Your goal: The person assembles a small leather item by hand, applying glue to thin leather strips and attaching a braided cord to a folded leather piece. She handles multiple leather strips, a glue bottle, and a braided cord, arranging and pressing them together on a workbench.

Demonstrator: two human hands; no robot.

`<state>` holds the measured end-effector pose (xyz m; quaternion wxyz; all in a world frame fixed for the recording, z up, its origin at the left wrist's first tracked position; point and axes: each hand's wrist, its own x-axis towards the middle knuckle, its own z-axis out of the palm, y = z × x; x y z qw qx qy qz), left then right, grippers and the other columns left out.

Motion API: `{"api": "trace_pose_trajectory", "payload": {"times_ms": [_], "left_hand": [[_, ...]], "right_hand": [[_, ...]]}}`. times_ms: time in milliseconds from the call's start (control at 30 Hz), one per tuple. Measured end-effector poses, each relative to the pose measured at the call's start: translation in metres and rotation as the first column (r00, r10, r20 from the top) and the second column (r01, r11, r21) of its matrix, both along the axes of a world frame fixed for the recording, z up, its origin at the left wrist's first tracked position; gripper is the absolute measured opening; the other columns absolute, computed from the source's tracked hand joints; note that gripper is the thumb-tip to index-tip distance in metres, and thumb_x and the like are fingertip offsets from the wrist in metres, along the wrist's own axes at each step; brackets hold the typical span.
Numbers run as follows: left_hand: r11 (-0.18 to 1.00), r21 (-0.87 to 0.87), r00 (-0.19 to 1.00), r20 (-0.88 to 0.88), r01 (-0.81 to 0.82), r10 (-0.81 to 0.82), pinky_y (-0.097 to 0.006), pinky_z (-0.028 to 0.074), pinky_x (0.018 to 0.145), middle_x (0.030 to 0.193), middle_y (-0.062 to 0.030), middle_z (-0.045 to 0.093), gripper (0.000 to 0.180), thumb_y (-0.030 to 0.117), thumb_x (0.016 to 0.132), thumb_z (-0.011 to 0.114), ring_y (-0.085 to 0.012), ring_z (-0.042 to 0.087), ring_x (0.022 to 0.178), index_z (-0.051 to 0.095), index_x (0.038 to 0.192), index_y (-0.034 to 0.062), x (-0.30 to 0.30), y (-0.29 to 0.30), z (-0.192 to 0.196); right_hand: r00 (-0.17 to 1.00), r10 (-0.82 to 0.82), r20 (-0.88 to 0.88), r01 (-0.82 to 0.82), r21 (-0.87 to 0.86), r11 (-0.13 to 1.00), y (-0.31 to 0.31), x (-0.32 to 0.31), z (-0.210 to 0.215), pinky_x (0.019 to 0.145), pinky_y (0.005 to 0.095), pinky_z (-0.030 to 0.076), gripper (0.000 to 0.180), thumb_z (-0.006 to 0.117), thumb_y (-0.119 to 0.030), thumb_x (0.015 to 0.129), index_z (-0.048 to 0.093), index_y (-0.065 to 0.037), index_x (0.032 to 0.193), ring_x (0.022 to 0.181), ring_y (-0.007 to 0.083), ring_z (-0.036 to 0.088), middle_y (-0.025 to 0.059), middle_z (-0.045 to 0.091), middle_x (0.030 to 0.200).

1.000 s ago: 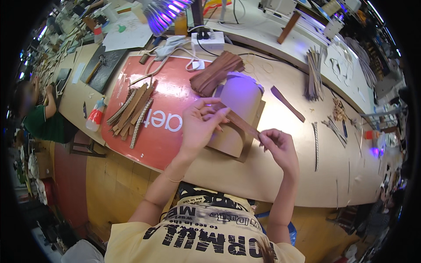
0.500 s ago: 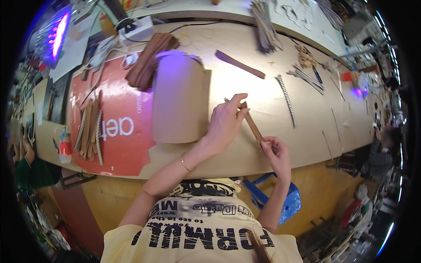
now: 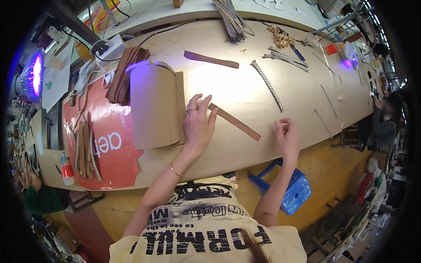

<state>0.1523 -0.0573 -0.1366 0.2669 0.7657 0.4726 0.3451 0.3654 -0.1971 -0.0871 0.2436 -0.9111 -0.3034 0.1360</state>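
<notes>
In the head cam's wide view, a person in a printed yellow T-shirt (image 3: pixel 206 223) works w/ bare hands at a tan-covered desk (image 3: pixel 232 153). The L grip (image 3: pixel 199 127), w/ a ring and a thin bracelet, has its fingers loosely spread; thumb & index are parted at the upper L end of a flat brown strip (image 3: pixel 237 123). Can't tell if they touch it. The strip slants down to the R, btwn the two hands. The R grip (image 3: pixel 287 138) is half curled, narrow gap btwn thumb & fingertips, nothing seen in it; it's just past the strip's lower R end, apart from it.

L of the L hand: a curved tan panel (image 3: pixel 153 107), w/ a bundle of dark brown strips (image 3: pixel 125 79) behind it and a red sheet (image 3: pixel 109 162) on its L, bearing a bunch of strips (image 3: pixel 83 149). Beyond the hands, toward the far side: a 2nd brown strip (image 3: pixel 211 60); to its R, a braided grey cord (image 3: pixel 268 87) & a cluster of short grey pieces (image 3: pixel 285 59). Far L, a lamp (image 3: pixel 33 76) glows violet. Below the desk edge, near the R forearm: a blue stool (image 3: pixel 296 193).
</notes>
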Motion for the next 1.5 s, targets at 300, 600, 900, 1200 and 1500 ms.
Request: {"api": "trace_pose_trajectory", "payload": {"times_ms": [300, 600, 900, 1200, 1500], "left_hand": [[0.908, 0.148, 0.917, 0.026, 0.391, -0.399, -0.042, 0.048, 0.088, 0.117, -0.0120, 0.062, 0.023, 0.009, 0.081, 0.071, -0.0326, 0.060, 0.103, 0.067, 0.104, 0.0067, -0.084, -0.054, 0.051], [0.692, 0.541, 0.861, 0.137, -0.479, 0.490, -0.037, 0.053, 0.082, 0.105, -0.0157, 0.066, 0.015, -0.002, 0.088, 0.058, -0.0260, 0.065, 0.095, 0.063, 0.102, -0.0028, -0.250, -0.039, 0.098], [0.788, 0.506, 0.932, 0.099, -0.350, 0.349, -0.036, 0.051, 0.089, 0.106, -0.0175, 0.066, 0.017, 0.000, 0.090, 0.058, -0.0275, 0.064, 0.098, 0.063, 0.105, -0.0055, -0.225, -0.029, 0.099], [0.177, 0.206, 0.195, 0.067, -0.962, 0.979, -0.046, 0.034, 0.107, 0.138, -0.0230, 0.044, 0.059, 0.020, 0.085, 0.064, -0.0385, 0.041, 0.130, 0.043, 0.137, 0.0027, -0.489, 0.017, 0.044], [0.449, 0.212, 0.313, -0.467, -0.868, 0.827, -0.049, 0.036, 0.105, 0.135, -0.0268, 0.046, 0.078, 0.027, 0.069, 0.074, -0.0422, 0.043, 0.127, 0.042, 0.136, 0.0024, -0.589, 0.022, -0.007]], "right_hand": [[0.966, 0.114, 0.231, -0.150, 0.145, 0.978, 0.048, 0.003, 0.000, 0.083, 0.0397, 0.047, 0.028, 0.065, -0.025, 0.090, 0.064, -0.002, 0.107, 0.095, 0.0312, 0.059, 0.0175, 0.059, 0.103], [0.915, 0.165, 0.367, -0.158, -0.050, 0.986, 0.105, 0.034, -0.029, 0.082, 0.0418, 0.048, 0.025, 0.061, -0.029, 0.093, 0.065, -0.006, 0.103, 0.099, 0.0300, 0.060, 0.0123, 0.062, 0.103], [0.908, 0.241, 0.343, -0.259, 0.007, 0.966, 0.089, 0.072, -0.052, 0.085, 0.0429, 0.049, 0.032, 0.057, -0.031, 0.093, 0.067, -0.005, 0.110, 0.093, 0.0331, 0.066, 0.0171, 0.068, 0.105], [0.917, 0.079, 0.390, -0.194, 0.266, 0.944, 0.070, 0.059, -0.039, 0.067, 0.0342, 0.051, 0.037, 0.057, -0.029, 0.098, 0.061, -0.004, 0.125, 0.081, 0.0211, 0.060, 0.0123, 0.065, 0.107], [0.905, 0.206, 0.371, -0.339, 0.338, 0.878, 0.098, 0.007, 0.015, 0.074, 0.0323, 0.048, 0.031, 0.059, -0.023, 0.097, 0.064, 0.001, 0.116, 0.087, 0.0201, 0.057, 0.0120, 0.065, 0.107]]}}
